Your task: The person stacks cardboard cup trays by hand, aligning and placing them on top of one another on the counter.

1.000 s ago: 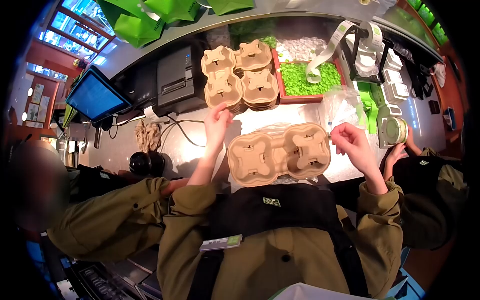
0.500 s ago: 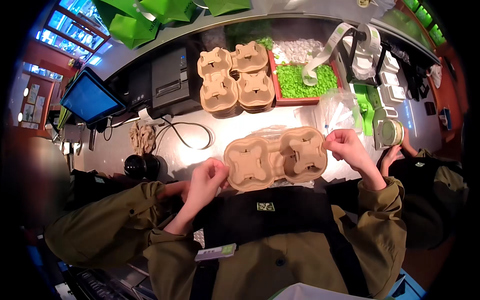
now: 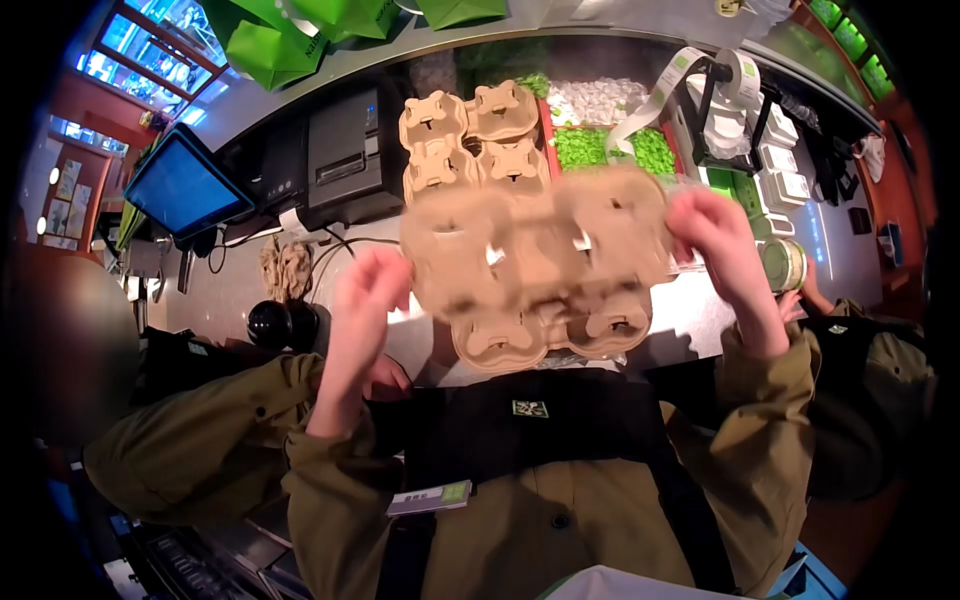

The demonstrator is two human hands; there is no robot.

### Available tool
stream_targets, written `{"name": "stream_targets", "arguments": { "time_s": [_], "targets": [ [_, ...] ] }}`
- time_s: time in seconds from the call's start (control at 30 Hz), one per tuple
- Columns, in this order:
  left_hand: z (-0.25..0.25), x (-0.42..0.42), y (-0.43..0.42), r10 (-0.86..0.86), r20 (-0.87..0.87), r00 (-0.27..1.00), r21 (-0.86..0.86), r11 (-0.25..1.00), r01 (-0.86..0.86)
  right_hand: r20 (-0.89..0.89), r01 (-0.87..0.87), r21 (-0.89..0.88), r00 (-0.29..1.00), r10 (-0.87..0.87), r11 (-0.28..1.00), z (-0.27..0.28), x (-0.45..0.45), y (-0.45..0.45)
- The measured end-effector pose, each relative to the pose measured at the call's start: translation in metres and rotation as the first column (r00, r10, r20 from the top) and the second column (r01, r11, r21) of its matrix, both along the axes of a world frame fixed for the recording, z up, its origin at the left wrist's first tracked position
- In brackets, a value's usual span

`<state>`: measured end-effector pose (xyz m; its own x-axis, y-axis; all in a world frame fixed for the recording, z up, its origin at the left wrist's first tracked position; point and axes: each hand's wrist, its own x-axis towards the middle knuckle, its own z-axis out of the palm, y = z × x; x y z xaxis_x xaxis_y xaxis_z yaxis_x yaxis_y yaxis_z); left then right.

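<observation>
Both my hands hold a brown pulp cup carrier [image 3: 535, 245] raised above the counter, its two-cup form smeared by motion. Its left end is pinched by my left hand [image 3: 365, 300], and my right hand [image 3: 715, 235] grips the right end. Beneath it lies another cup carrier [image 3: 500, 342], close to my apron, partly covered by the raised one. Farther back, two side-by-side stacks of cup carriers [image 3: 438, 165] stand beside the printer.
A black printer [image 3: 345, 150] and a tablet screen [image 3: 185, 185] stand at left. Behind the raised carrier is a red tray [image 3: 546, 150] with green and clear pieces. A label roll [image 3: 740, 78] hangs at right. Co-workers' sleeves [image 3: 200, 430] flank me; one hand [image 3: 790, 303] is near a round tub [image 3: 780, 265].
The top cup carrier has come up off the one below and away from my body, tilting. Both hands rose with it, my left moving leftward.
</observation>
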<state>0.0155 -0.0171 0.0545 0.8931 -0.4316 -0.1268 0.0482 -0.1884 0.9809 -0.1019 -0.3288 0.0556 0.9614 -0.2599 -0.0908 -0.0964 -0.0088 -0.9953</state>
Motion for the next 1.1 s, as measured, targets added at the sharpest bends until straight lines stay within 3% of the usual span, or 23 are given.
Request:
{"name": "stream_targets", "arguments": {
  "time_s": [0.03,0.13,0.23,0.3,0.37,0.43,0.47,0.57,0.6,0.67,0.7,0.77,0.8,0.87,0.9,0.93,0.97,1.03,1.07,1.1],
  "targets": [
    [-0.006,0.016,-0.003,-0.011,0.096,0.995,-0.098,0.995,0.020,0.014,-0.033,-0.019,0.999,0.033,0.999,-0.005,0.016,-0.006],
    [-0.032,0.072,-0.019,0.133,0.171,0.976,-0.036,0.991,-0.129,-0.003,-0.020,-0.247,1.000,0.020,0.969,-0.016,0.074,-0.004],
    [-0.078,0.119,-0.024,0.246,0.263,0.933,0.010,0.966,-0.258,-0.133,-0.066,-0.241,0.990,0.035,0.968,-0.050,0.125,-0.004],
    [-0.099,0.138,-0.021,0.257,0.319,0.912,0.145,0.938,-0.315,-0.169,-0.051,-0.240,0.986,0.010,0.969,-0.083,0.154,-0.007],
    [-0.114,0.143,-0.019,0.222,0.305,0.926,0.282,0.908,-0.311,-0.281,-0.076,-0.231,0.960,0.008,0.970,-0.099,0.168,-0.004],
    [-0.126,0.140,-0.017,0.122,0.467,0.876,0.372,0.871,-0.320,-0.348,-0.156,-0.189,0.934,0.083,0.970,-0.115,0.171,0.000],
    [-0.127,0.132,-0.016,0.058,0.454,0.889,0.431,0.859,-0.276,-0.380,-0.195,-0.165,0.917,0.120,0.967,-0.124,0.173,0.001],
    [-0.133,0.116,-0.012,-0.048,0.618,0.785,0.494,0.801,-0.339,-0.400,-0.294,-0.248,0.899,0.178,0.923,-0.114,0.160,0.011],
    [-0.129,0.104,-0.010,0.026,0.688,0.725,0.353,0.861,-0.366,-0.318,-0.283,-0.245,0.927,0.198,0.927,-0.102,0.150,0.012],
    [-0.110,0.073,-0.004,0.117,0.555,0.824,0.148,0.960,-0.236,-0.139,-0.236,-0.238,0.968,0.207,0.942,-0.075,0.127,0.009],
    [-0.091,0.046,0.001,0.123,0.302,0.945,0.097,0.983,-0.159,-0.124,-0.267,-0.287,0.963,0.241,0.920,-0.056,0.108,0.003],
    [-0.081,0.000,0.014,0.081,0.166,0.983,0.029,0.996,-0.087,-0.112,-0.230,-0.339,0.973,0.204,0.912,-0.026,0.059,0.000],
    [-0.079,-0.019,0.018,0.103,0.062,0.993,0.131,0.985,-0.111,-0.144,-0.270,-0.231,0.960,0.241,0.935,-0.024,0.035,-0.004],
    [-0.076,-0.048,0.020,0.035,-0.080,0.996,0.048,0.998,-0.031,-0.157,-0.258,-0.288,0.963,0.220,0.922,-0.034,-0.011,-0.004],
    [-0.073,-0.055,0.015,0.035,0.000,0.999,0.058,0.998,-0.035,-0.236,-0.217,-0.203,0.957,0.167,0.955,-0.034,-0.027,0.001],
    [-0.069,-0.057,0.012,0.025,0.040,0.999,0.082,0.996,-0.028,-0.116,-0.177,-0.258,0.982,0.151,0.950,-0.061,-0.041,0.000],
    [-0.072,-0.057,0.011,0.019,0.083,0.996,0.103,0.994,-0.027,-0.172,-0.149,-0.256,0.979,0.107,0.955,-0.075,-0.050,0.003],
    [-0.099,-0.036,0.031,-0.037,0.017,0.999,0.169,0.985,0.033,-0.137,-0.064,-0.139,0.990,0.045,0.988,-0.076,-0.060,0.010],
    [-0.093,-0.035,0.027,-0.117,0.044,0.992,0.197,0.975,0.106,-0.099,-0.043,-0.261,0.995,0.018,0.964,-0.081,-0.059,0.009],
    [-0.085,-0.034,0.027,-0.189,0.072,0.979,0.238,0.957,0.167,-0.141,-0.049,-0.234,0.990,0.016,0.971,-0.068,-0.059,0.010]
  ]
}}
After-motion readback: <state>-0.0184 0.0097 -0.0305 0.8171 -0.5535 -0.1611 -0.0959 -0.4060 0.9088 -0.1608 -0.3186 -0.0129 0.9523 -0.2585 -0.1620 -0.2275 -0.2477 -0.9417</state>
